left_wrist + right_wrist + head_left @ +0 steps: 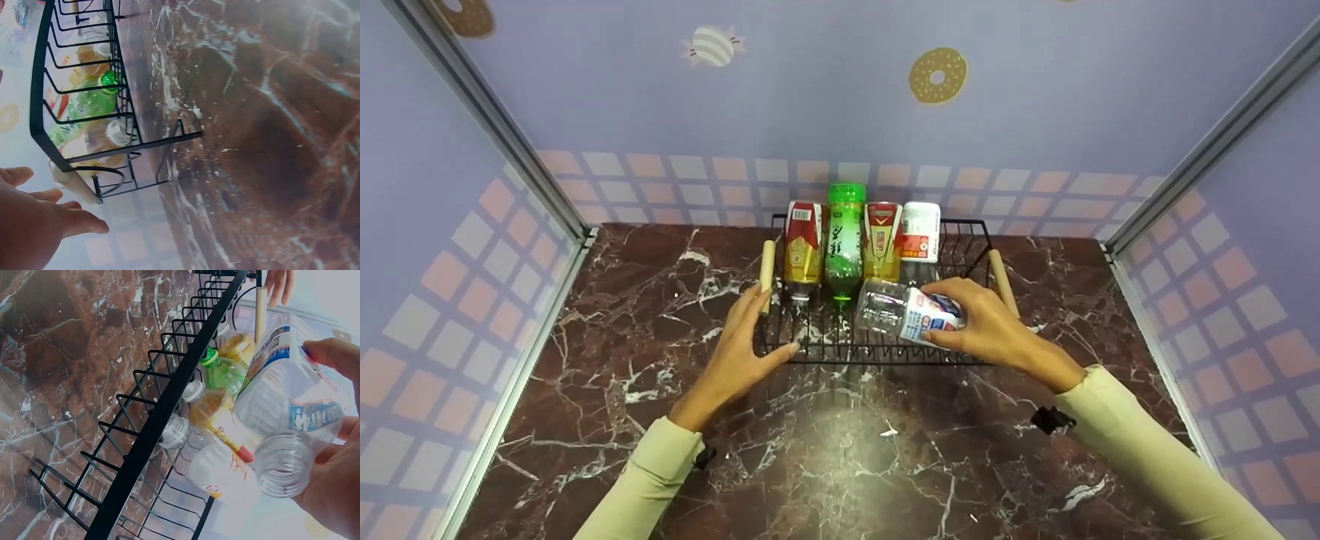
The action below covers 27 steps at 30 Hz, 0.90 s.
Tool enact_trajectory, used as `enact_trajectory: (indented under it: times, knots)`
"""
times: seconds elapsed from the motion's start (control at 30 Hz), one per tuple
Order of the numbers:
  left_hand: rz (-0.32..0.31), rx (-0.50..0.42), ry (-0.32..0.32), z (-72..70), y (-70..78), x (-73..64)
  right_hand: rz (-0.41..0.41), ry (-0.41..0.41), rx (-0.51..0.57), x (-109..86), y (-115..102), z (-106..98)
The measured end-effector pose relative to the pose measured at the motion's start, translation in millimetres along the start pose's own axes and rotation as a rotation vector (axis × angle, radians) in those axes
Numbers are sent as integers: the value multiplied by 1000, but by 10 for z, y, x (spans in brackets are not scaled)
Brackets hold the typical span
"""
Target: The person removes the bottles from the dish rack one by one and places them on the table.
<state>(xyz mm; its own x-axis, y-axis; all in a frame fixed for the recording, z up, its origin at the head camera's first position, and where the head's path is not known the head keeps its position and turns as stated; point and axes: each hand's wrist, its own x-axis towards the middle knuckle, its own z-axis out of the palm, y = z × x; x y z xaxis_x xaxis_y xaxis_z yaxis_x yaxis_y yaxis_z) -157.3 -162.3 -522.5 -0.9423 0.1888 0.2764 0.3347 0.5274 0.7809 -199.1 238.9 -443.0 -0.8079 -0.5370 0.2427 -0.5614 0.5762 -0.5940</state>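
Right hand (988, 326) grasping clear bottle (909, 311) at its labelled part, thumb and fingers on opposite sides, clear body sticking out left past the fingertips, bottle tilted over front right area of black wire basket (885, 364). Left hand (741, 352) grasping nothing, fingers extended, thumb spread, just beside basket's left wooden handle (767, 274), contact unclear; green bottle (845, 232) lies in basket, beyond the held one.

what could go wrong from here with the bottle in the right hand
The clear bottle in the right hand might knock the green bottle and its neighbours, which lie close together in the wire basket. The left hand is right by a wooden handle, so a bump could shift the basket.
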Motion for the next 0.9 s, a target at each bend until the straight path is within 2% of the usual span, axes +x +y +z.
enact_trajectory:
  times: [0.23, 0.33, 0.63, 0.9]
  knots:
    - [19, 62, -68, -7, 196, 80, -45, -19, -4, -51, -62, -11]
    - [46, 73, -93, -1, 273, 112, -58, -32, -23, -61, -98, -10]
    - [211, 99, -234, 29, 586, 224, -74, -83, -57, -70, -238, -4]
    - [252, 133, -317, 63, 780, 394, -70, -118, -94, -62, -303, 49]
